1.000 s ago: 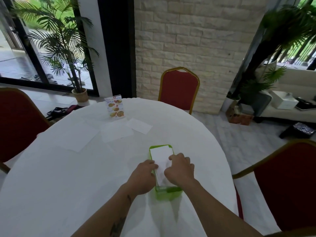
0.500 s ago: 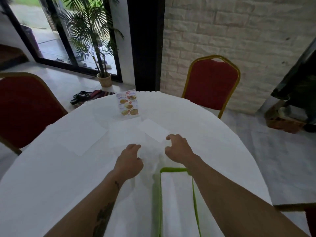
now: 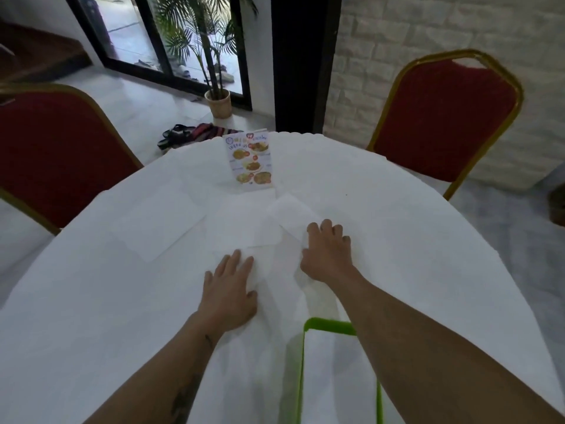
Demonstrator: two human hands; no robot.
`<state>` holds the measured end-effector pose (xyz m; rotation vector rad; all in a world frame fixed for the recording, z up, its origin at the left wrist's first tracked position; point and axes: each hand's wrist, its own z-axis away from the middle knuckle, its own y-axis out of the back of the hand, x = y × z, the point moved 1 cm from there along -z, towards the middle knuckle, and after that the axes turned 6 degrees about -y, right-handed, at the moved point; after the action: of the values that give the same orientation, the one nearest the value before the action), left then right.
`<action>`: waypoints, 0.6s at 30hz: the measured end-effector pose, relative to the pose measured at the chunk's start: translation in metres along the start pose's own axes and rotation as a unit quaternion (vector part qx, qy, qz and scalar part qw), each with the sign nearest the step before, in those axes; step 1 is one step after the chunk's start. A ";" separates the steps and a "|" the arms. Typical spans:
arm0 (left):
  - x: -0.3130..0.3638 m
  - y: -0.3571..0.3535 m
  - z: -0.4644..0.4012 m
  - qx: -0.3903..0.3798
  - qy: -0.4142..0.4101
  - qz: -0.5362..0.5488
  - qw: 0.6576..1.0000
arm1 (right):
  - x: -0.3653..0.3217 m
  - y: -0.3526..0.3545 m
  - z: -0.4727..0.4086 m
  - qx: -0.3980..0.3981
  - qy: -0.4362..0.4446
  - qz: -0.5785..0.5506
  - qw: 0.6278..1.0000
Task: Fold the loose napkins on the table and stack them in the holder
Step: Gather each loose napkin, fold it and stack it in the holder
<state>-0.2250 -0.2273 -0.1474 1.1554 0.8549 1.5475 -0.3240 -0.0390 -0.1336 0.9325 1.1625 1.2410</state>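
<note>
Head view has us looking down at a round table [image 3: 91, 301] under a white cloth, both bare forearms reaching forward. Our left hand [image 3: 229, 289] lies flat and open, palm down, on the near edge of a loose napkin [image 3: 241, 228]. Our right hand [image 3: 327, 255] has its fingers curled, pressing on the corner of a smaller folded napkin [image 3: 293, 215] just beyond; we cannot tell whether it pinches the paper or merely rests there. Another loose napkin [image 3: 159, 221] lies spread to the left, well apart from both hands. Close to us, partly under the right forearm, sits the green holder [image 3: 330, 327] with white napkins inside. A menu card [image 3: 250, 160] stands at the far edge, between two red chairs [image 3: 443, 117].
</note>
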 end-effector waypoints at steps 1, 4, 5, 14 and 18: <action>-0.001 0.001 0.000 -0.001 0.001 0.002 1.000 | -0.003 -0.002 0.000 0.012 0.006 0.015 1.000; -0.002 0.001 0.000 -0.003 0.002 0.008 1.000 | -0.005 -0.004 0.000 0.031 0.018 0.053 0.998; -0.002 0.001 0.001 -0.003 0.001 0.009 1.000 | -0.005 -0.003 -0.001 0.032 0.017 0.060 0.998; -0.008 0.014 -0.003 -0.011 -0.015 0.052 0.998 | -0.009 0.014 -0.002 0.020 -0.031 -0.075 0.997; 0.000 0.033 0.002 0.033 0.023 0.224 0.974 | -0.018 0.030 0.013 -0.045 -0.075 -0.338 0.937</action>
<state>-0.2330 -0.2358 -0.1167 1.4358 0.7090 1.9280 -0.3166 -0.0520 -0.0992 0.4745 1.1551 0.6428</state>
